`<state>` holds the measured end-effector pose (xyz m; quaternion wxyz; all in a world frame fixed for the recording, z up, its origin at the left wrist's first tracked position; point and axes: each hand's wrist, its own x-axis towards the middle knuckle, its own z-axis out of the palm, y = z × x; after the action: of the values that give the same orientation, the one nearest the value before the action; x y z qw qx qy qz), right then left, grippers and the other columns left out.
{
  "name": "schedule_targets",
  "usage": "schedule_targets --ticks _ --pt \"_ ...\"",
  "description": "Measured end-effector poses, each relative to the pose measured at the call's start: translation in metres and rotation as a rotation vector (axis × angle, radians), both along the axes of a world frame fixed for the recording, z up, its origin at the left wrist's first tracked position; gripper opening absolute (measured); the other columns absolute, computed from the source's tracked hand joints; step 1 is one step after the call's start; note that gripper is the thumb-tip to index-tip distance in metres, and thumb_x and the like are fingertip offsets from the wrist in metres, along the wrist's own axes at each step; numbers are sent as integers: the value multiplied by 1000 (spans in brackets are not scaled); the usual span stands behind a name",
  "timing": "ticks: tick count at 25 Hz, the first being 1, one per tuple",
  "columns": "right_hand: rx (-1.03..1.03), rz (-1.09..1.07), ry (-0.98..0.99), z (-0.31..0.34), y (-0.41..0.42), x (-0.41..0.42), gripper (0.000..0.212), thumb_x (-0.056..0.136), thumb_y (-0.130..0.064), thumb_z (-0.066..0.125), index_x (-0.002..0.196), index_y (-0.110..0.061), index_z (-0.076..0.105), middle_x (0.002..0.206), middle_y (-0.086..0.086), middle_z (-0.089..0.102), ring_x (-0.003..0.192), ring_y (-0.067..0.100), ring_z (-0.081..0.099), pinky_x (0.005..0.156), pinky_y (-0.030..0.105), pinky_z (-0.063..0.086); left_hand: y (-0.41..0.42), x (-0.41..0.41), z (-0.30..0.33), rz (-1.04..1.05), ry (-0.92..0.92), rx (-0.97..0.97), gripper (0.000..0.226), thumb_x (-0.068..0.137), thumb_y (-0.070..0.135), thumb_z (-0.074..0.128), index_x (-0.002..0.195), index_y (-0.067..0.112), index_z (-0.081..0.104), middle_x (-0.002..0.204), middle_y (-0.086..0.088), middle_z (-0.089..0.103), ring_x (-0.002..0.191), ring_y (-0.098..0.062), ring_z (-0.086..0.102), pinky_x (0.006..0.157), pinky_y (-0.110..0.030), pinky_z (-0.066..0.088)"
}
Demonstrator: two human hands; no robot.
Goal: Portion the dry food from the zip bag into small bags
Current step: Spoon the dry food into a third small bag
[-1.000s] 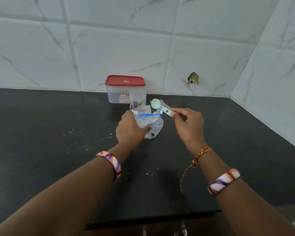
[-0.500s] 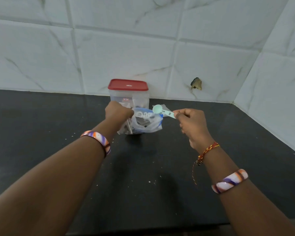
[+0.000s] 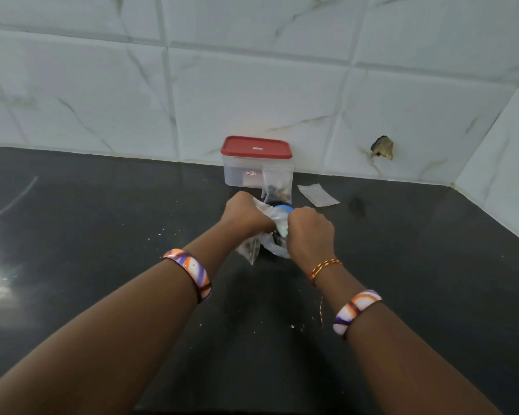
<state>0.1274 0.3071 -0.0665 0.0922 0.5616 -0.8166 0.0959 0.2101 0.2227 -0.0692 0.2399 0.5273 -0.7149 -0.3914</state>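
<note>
Two hands are busy at the centre of the frame: the left hand (image 3: 246, 214) grips the rim of the zip bag (image 3: 274, 245), holding its blue-edged mouth apart, while the right hand (image 3: 310, 232) is curled over a pale scoop (image 3: 283, 232) dipped into it. A level scoop should be drawn with the mouth kept wide, so that nothing is spilled onto the dark surface (image 3: 102, 235). Just above, a small filled bag (image 3: 277, 182) leans on a red-lidded container (image 3: 256, 161); an empty small bag (image 3: 318, 195) lies flat to the right. Crumbs (image 3: 162, 233) are scattered at the left.
</note>
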Motion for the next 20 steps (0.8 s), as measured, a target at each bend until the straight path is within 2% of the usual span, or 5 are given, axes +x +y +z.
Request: schedule_targets --ticks 5,10,13,17,20 --pt "-181 -221 -562 -26 -18 -23 19 85 -10 54 96 3 63 101 19 64 97 34 62 69 32 45 -8 -40 24 44 201 -42 32 64 9 74 93 1 63 89 -12 65 86 -23 65 73 -31 55" --pt "-374 -503 -1204 -49 -41 -68 19 87 0 50 69 1 54 62 15 53 49 21 49 30 16 31 6 -91 31 -301 46 -144 32 67 12 75 94 8 58 88 -6 56 83 -18 54 63 -21 47" --pt "-378 -543 -1257 -50 -47 -69 12 86 -3 51 82 2 62 71 16 57 51 19 48 38 22 34 -3 -84 22 -291 53 -206 31 68 13 74 94 11 57 88 -3 55 84 -16 53 62 -18 44" --pt "-438 -498 -1229 -39 -41 -57 9 77 -5 69 69 -7 65 83 14 67 71 23 65 58 29 54 -17 -60 21 -162 94 -283 32 70 7 70 100 5 61 88 -2 58 83 -15 55 66 -21 46" --pt "-473 -484 -1310 -28 -33 -52 13 77 -3 71 68 -7 63 82 16 68 59 18 64 52 24 54 -23 -38 18 -25 101 -323 26 71 5 66 96 5 61 90 -6 62 84 -20 59 67 -26 48"
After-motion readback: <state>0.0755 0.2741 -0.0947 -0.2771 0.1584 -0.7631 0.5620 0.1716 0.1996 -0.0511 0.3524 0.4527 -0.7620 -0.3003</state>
